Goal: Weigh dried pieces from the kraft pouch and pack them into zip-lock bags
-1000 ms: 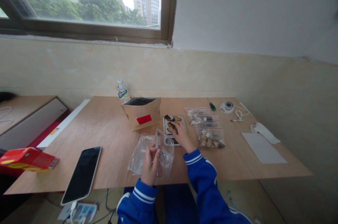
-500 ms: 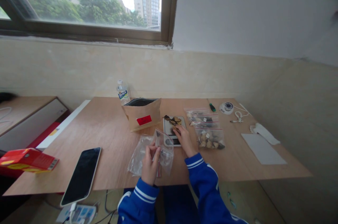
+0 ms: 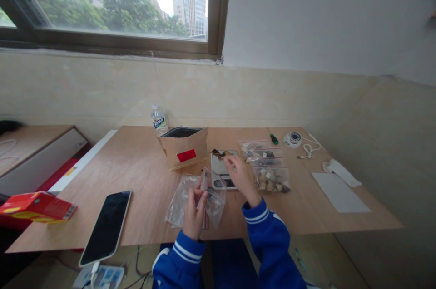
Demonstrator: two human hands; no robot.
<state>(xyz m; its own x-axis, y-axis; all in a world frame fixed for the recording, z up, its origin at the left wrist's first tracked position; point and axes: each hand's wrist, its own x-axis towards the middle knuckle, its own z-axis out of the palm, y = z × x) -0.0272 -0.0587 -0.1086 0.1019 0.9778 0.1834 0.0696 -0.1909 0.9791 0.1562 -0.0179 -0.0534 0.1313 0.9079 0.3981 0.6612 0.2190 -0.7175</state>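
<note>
My left hand (image 3: 194,211) pinches a clear zip bag (image 3: 216,196) by its edge, with its mouth tipped toward the scale. Under that hand lies more clear plastic bagging (image 3: 177,200). On the digital scale (image 3: 218,168) rest brown, dried slices (image 3: 218,153), dark at the edges. My right hand (image 3: 239,174) reaches over the scale's right side, its thumb and fingers closed at the slices and covering part of them. A kraft pouch (image 3: 187,146) with a red label stands open behind the bags.
Filled zip bags (image 3: 270,178) lie to the right of the scale. Further right are a screwdriver (image 3: 273,138), a white dome camera (image 3: 292,139) and a pale sheet (image 3: 340,192). At left are a tablet (image 3: 106,227), a red box (image 3: 39,207) and a bottle (image 3: 159,120).
My right hand has shifted slightly up and right over the scale, now covering more of the slices. The lower part of the pan has come into view. My left hand keeps its hold.
</note>
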